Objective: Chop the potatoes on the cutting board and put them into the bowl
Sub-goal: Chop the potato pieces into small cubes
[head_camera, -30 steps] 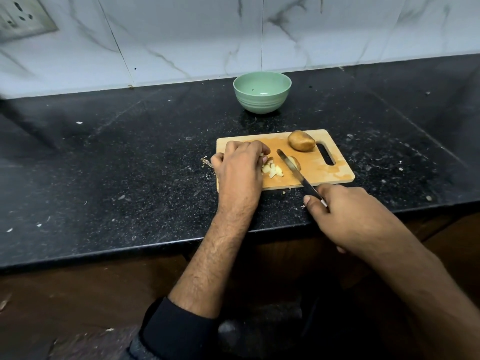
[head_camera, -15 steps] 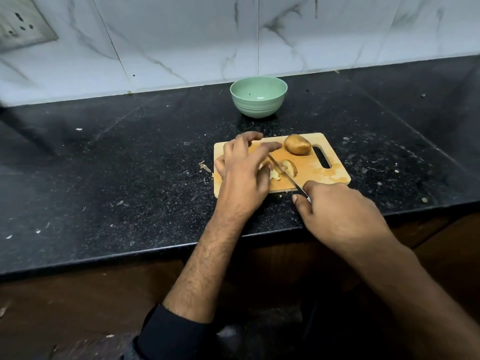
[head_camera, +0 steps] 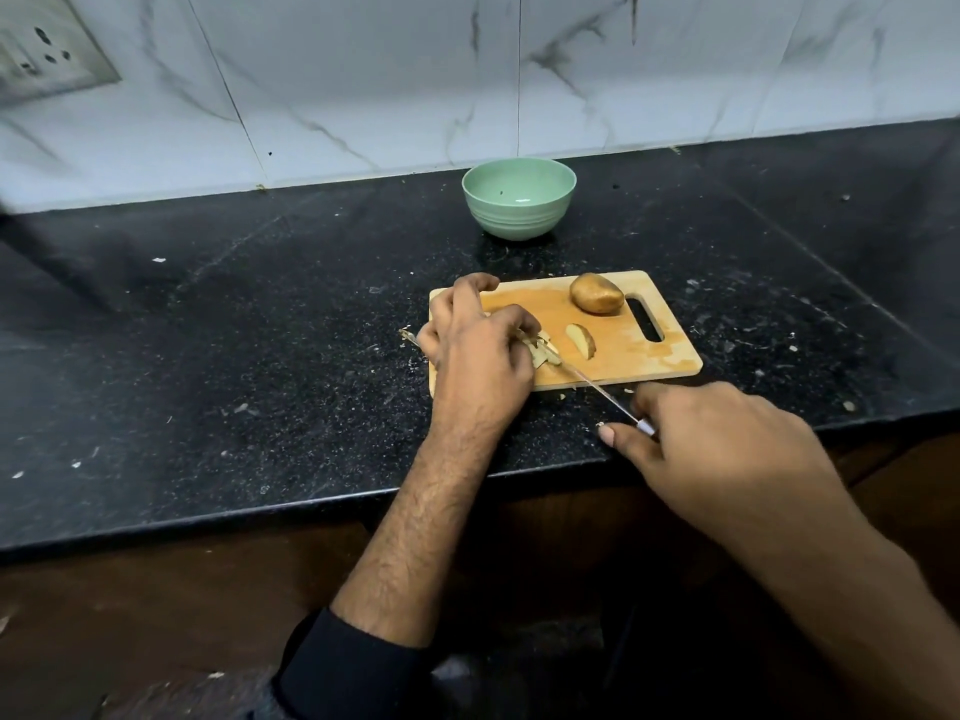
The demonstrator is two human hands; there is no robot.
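Looking down at the black counter (head_camera: pixel 234 356), I see a wooden cutting board (head_camera: pixel 524 298) lying flat near the front edge. My left hand (head_camera: pixel 480 350) sits on the left part of the board. Its fingers (head_camera: pixel 511 319) are curled over a small pile of chopped potato pieces (head_camera: pixel 543 350) and press down on them. Most of the pile is hidden under that hand, so I cannot tell how many pieces there are.

My right hand (head_camera: pixel 722 449) is off the board, over the front of the counter. Its fingers are wrapped around the handle of a knife (head_camera: pixel 602 394). The thin blade points up and left, crosses the front edge of the board, and its tip goes into the pile by my left fingers.

One potato slice (head_camera: pixel 582 340) lies alone in the middle of the board, just to the right of the pile. One whole potato (head_camera: pixel 596 293) with its brown skin sits at the back of the board, beside the handle hole.

I see a green bowl (head_camera: pixel 519 220) standing upright behind the board, near the white marble wall (head_camera: pixel 675 70). I see no potato inside it. Small white crumbs are scattered over the counter. A wall socket (head_camera: pixel 47 59) is at the top left.
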